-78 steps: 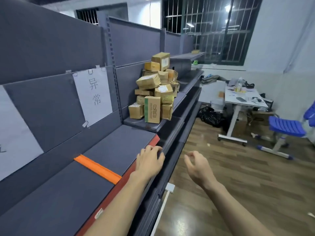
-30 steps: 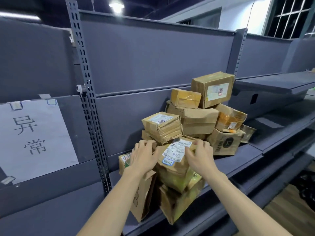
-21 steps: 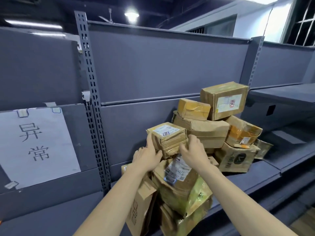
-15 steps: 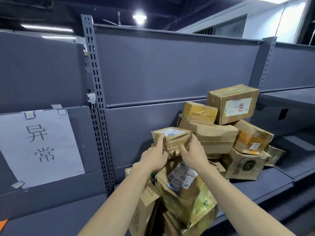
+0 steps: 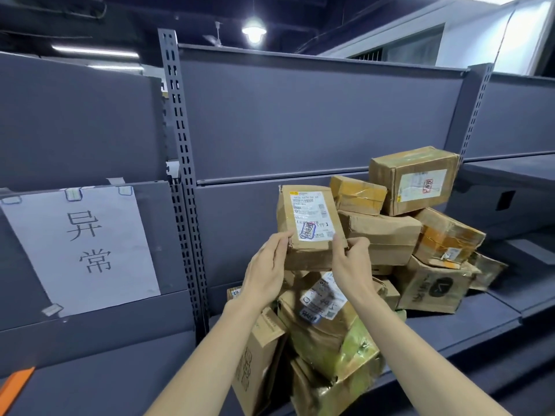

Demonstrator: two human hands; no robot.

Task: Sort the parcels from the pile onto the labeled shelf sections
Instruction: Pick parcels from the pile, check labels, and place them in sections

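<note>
Parcel (image 5: 306,226) in brown creased cardboard, flat and rectangular, sits in my view tilted up on its lower edge, its broad face toward me, held in the air just above the pile (image 5: 375,265). That face carries a white printed shipping label (image 5: 310,219) with a blue-and-red stamp near its bottom; the text is too small for me to read. My left hand (image 5: 267,274) clasps the lower left corner, thumb on the front, fingers curled around behind. My right hand (image 5: 350,262) pinches the lower right corner the same way, thumb pressing on the label's edge. Both hands are closed on the box.

Below and to the right, the pile is a loose heap of cardboard boxes on the dark grey metal shelf (image 5: 450,325). One crumpled box directly under my hands is wrapped in glossy yellowish tape (image 5: 345,349) and bears a wrinkled white label. A tall carton (image 5: 258,355) leans upright at the left of the heap. At the top right sits a squarish taped box (image 5: 414,178) with a pale label, and beside it a smaller box (image 5: 357,195) bound in shiny tape.

A perforated steel upright (image 5: 183,175) divides the matte grey back panels. To its left, a white paper sign (image 5: 81,247) with two handwritten characters is taped to the panel. An orange strip (image 5: 15,385) shows at the lower left edge.
</note>
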